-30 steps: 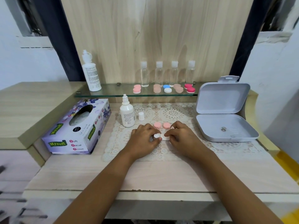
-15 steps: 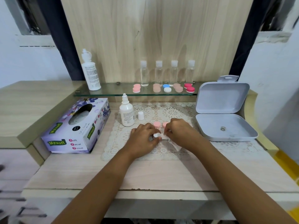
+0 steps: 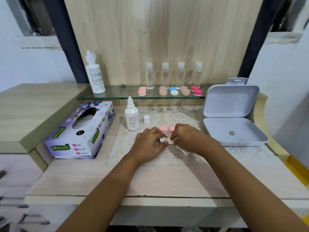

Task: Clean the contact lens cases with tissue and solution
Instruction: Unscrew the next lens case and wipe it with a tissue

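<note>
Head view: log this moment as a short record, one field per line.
left hand: grips the white contact lens case on the lace mat
right hand: pinches a tissue next to that case
pink caps: two, on the mat just behind the hands
solution bottle: upright, uncapped, its white cap standing beside it
tissue box: left of the mat
storage box: open, right of the mat
glass shelf: closed lens cases, four clear bottles, one tall white bottle

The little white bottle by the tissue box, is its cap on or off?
Off. The bottle shows a bare nozzle, and a white cap stands beside it.
</note>
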Action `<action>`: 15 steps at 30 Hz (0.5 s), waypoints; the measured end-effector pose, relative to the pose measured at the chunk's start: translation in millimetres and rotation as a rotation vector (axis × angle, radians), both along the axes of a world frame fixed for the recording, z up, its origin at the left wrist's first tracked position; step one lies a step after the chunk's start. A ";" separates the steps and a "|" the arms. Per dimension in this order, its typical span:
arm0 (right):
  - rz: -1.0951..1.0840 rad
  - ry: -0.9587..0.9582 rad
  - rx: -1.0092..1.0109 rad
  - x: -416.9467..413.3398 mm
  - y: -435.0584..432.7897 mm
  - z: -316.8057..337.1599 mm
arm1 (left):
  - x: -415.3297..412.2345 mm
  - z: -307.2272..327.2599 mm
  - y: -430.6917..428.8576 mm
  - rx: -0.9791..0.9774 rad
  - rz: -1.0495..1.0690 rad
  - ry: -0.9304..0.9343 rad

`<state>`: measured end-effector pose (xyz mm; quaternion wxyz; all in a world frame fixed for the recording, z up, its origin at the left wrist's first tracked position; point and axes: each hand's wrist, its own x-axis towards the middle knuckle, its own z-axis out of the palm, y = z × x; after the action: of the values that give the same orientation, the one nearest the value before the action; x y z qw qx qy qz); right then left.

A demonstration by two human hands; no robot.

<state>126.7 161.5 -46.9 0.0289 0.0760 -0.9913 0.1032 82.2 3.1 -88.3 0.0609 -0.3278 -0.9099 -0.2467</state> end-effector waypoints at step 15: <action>0.053 -0.060 -0.088 2.0 11.1 5.4 | -0.2 0.2 0.0 -0.003 -0.012 -0.007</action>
<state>128.7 172.6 -41.4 -0.0005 0.0979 -0.9838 0.1499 82.0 3.1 -88.1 0.0556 -0.3325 -0.9085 -0.2468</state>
